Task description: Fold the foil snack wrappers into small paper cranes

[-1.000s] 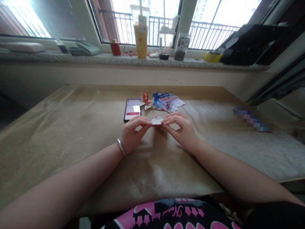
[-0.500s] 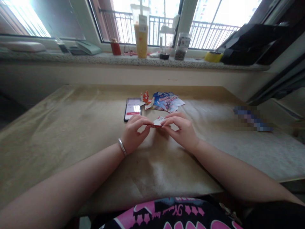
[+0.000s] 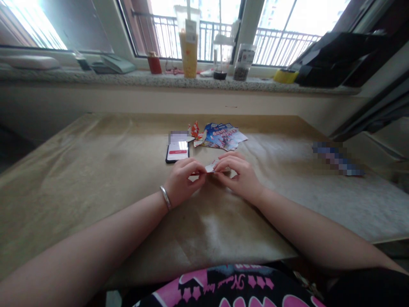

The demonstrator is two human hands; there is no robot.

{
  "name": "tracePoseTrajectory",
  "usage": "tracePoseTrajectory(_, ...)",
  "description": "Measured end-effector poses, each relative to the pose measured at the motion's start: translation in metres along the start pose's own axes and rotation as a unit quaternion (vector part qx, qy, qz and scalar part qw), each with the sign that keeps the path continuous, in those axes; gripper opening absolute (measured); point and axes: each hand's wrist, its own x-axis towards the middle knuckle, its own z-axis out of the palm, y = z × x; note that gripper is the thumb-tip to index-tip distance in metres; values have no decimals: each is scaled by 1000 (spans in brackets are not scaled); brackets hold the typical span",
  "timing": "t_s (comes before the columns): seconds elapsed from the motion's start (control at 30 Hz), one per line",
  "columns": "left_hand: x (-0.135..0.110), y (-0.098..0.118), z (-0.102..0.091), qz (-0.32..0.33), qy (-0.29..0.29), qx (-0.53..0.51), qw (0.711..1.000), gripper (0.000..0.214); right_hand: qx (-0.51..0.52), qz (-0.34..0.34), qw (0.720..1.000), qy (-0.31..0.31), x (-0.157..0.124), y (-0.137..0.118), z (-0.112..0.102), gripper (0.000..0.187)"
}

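Observation:
Between my two hands is a small piece of white and red printed paper (image 3: 210, 167), mostly covered by the fingers. My left hand (image 3: 186, 179) pinches its left part between thumb and fingers; a silver bangle circles that wrist. The right-hand part is pinched by my right hand (image 3: 238, 172), its fingers curled over the top. Just beyond the hands lie a phone (image 3: 177, 154) with a lit screen, a fan of blue printed leaflets (image 3: 223, 136) and a folded orange-red paper piece (image 3: 194, 130).
The table (image 3: 128, 179) wears a shiny beige cover. At its right side lies a blurred-out blue item (image 3: 338, 160). On the stone windowsill (image 3: 134, 78) stand a tall yellow drink cup (image 3: 189, 51), a clear cup (image 3: 222, 57), a jar (image 3: 245, 62) and a yellow tape roll (image 3: 285, 76).
My hands have shifted closer together and slightly toward me on the paper. Less of its printed face shows now. The phone and leaflets stay put.

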Motion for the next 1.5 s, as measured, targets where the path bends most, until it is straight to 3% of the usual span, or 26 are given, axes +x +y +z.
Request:
tracePoseTrajectory(0.23, -1, -1, 0, 7, -12, 45, 999, 7, -10, -1, 1000, -2, 0, -4, 2, 4)
tracePoseTrajectory(0.43, -1, -5, 1, 25, 16, 37, 999, 9, 8, 5, 1000, 5, -1, -2, 5, 10)
tracePoseTrajectory(0.7, -3, -1, 1, 49, -33, 106, 993, 6, -27, -11, 999, -28, -1, -5, 12, 9)
tracePoseTrajectory(1.3, -1, -4, 2, 10, -24, 47, 999, 9, -52, 39, 997, -30, -1, -1, 9, 10)
tracePoseTrajectory(1.5, -1, -5, 1, 22, -30, 48, 998, 10, -51, 3, 998, -38, -2, 1, 8, 9)
